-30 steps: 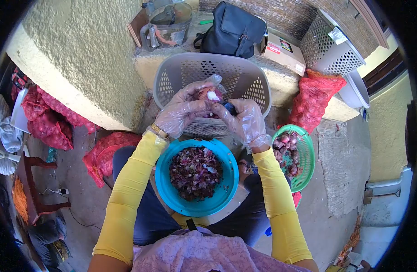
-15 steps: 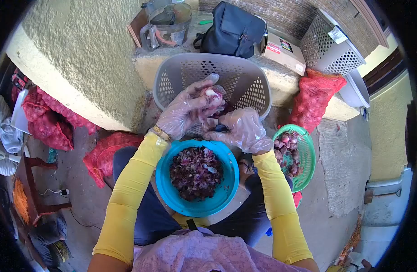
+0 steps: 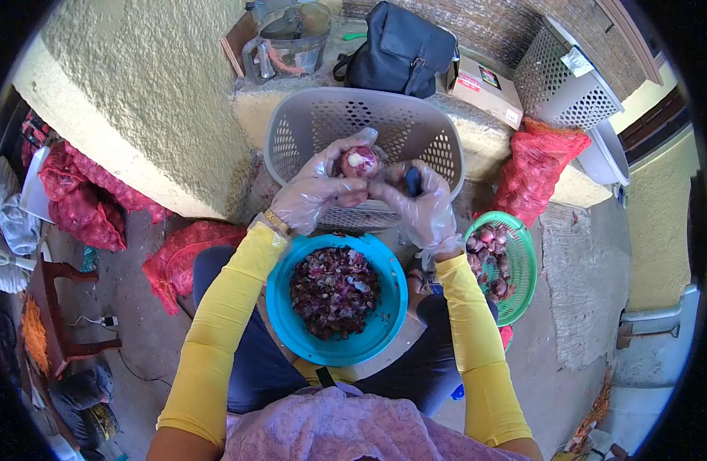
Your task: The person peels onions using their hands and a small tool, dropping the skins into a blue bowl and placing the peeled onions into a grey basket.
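Note:
A red onion (image 3: 360, 162) with a pale cut patch is held in my left hand (image 3: 315, 187), which wears a clear plastic glove. Close beside it, my gloved right hand (image 3: 421, 206) is closed around a knife with a dark handle (image 3: 413, 181); its fingertips meet the left hand's just under the onion. Both hands are over the near side of a grey perforated basket (image 3: 438, 123). Below them stands a blue basin (image 3: 338, 358) holding a heap of onion skins (image 3: 334, 292).
A green basket (image 3: 528, 269) with onions stands at the right. Red mesh sacks lie at the left (image 3: 192, 257) and at the back right (image 3: 539, 165). Behind the grey basket are a black backpack (image 3: 403, 50), a cardboard box (image 3: 488, 92) and a clear bucket (image 3: 296, 38).
The onion has turned so that its pale patch shows more fully. My right hand has rotated upward, and the dark knife handle is now raised in it.

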A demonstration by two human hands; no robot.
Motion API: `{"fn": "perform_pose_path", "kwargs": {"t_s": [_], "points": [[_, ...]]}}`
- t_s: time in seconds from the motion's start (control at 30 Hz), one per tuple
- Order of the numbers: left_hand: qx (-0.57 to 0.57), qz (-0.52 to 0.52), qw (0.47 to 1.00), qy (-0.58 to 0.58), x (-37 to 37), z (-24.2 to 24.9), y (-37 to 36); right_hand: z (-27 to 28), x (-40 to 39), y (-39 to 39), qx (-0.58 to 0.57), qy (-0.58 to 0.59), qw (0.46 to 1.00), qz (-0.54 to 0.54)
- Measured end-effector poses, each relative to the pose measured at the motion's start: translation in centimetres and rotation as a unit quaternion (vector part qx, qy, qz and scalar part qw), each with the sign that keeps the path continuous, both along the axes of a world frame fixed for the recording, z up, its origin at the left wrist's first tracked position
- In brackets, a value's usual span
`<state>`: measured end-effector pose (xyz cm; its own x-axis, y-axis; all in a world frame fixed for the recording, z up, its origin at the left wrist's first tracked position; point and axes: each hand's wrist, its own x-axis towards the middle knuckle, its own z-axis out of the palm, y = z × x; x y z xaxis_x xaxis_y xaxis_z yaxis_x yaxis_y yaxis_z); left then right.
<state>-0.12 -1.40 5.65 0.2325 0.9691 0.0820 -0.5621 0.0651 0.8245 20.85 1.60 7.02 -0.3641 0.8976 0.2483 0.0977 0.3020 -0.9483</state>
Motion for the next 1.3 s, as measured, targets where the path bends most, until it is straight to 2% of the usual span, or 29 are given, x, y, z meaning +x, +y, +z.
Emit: {"fn": "perform_pose_path", "kwargs": {"t_s": [0.03, 0.1, 0.17, 0.27, 0.37, 0.43, 0.5, 0.57, 0.63, 0.7, 0.77, 0.8, 0.87, 0.9, 0.93, 1.07, 1.17, 1.23, 1.27, 1.3], "points": [[-0.014, -0.021, 0.999, 0.029, 0.0, 0.6, -0.3, 0.2, -0.1, -0.1, -0.085, 0.052, 0.994, 0.046], [-0.03, -0.042, 0.997, 0.058, 0.0, 0.6, -0.4, -0.9, -0.2, 0.3, -0.075, 0.039, 0.996, 0.04], [0.018, -0.036, 0.99, 0.133, 0.1, 0.0, 0.0, -1.6, -0.3, 0.8, -0.063, 0.026, 0.997, 0.035], [0.047, -0.07, 0.99, 0.113, 0.0, -0.4, -0.2, -1.9, -0.3, 1.1, -0.119, -0.021, 0.993, 0.019], [0.016, -0.101, 0.987, 0.127, -0.4, 0.4, -0.7, -1.0, 0.4, 1.2, -0.183, 0.017, 0.98, 0.077], [0.017, -0.112, 0.984, 0.137, -0.6, 1.4, -1.2, 0.0, 0.9, 1.1, -0.287, 0.014, 0.95, 0.126], [0.019, -0.123, 0.981, 0.147, -0.7, 1.3, -1.2, 0.1, 1.2, 1.1, -0.301, 0.006, 0.945, 0.128], [0.09, -0.106, 0.981, 0.139, -0.6, 0.6, -0.8, 0.4, 1.5, 1.1, -0.314, -0.002, 0.941, 0.129], [0.069, -0.113, 0.982, 0.138, -0.9, 0.7, -0.9, 0.8, 1.8, 1.1, -0.338, -0.012, 0.926, 0.167], [0.048, -0.119, 0.982, 0.136, -1.2, 0.6, -1.0, 1.4, 2.0, 0.9, -0.318, -0.001, 0.931, 0.178], [0.037, -0.108, 0.97, 0.215, -1.4, 0.0, -1.0, 1.6, 2.0, 0.7, -0.3, 0.01, 0.935, 0.189], [0.037, -0.108, 0.97, 0.215, -1.4, -0.2, -1.1, 1.7, 2.0, 0.7, -0.302, -0.018, 0.933, 0.196], [-0.027, -0.173, 0.97, 0.17, -1.2, 0.2, -1.7, 1.4, 1.9, 0.7, -0.304, -0.046, 0.93, 0.202], [-0.01, -0.148, 0.982, 0.114, -0.7, 0.1, -1.9, 0.9, 1.9, 0.9, -0.333, -0.054, 0.923, 0.188], [-0.009, -0.147, 0.982, 0.114, -0.7, -0.1, -1.8, 0.9, 1.7, 1.0, -0.36, -0.063, 0.915, 0.173], [-0.007, -0.114, 0.986, 0.12, -0.6, -1.3, -1.5, 1.7, 1.1, 0.4, -0.354, -0.021, 0.923, 0.15], [0.002, -0.091, 0.987, 0.131, -0.2, -2.1, -1.2, 0.7, 1.0, 0.6, -0.308, -0.036, 0.94, 0.144], [0.011, -0.097, 0.985, 0.141, -0.2, -2.2, -1.3, -0.9, 0.9, 0.9, -0.156, -0.102, 0.97, 0.157], [-0.015, -0.115, 0.982, 0.149, -0.2, -1.9, -1.4, -1.2, 1.0, 1.1, -0.155, -0.102, 0.97, 0.157], [-0.042, -0.133, 0.978, 0.156, -0.2, -1.6, -1.6, -1.4, 1.2, 1.4, -0.148, -0.152, 0.965, 0.156]]}}
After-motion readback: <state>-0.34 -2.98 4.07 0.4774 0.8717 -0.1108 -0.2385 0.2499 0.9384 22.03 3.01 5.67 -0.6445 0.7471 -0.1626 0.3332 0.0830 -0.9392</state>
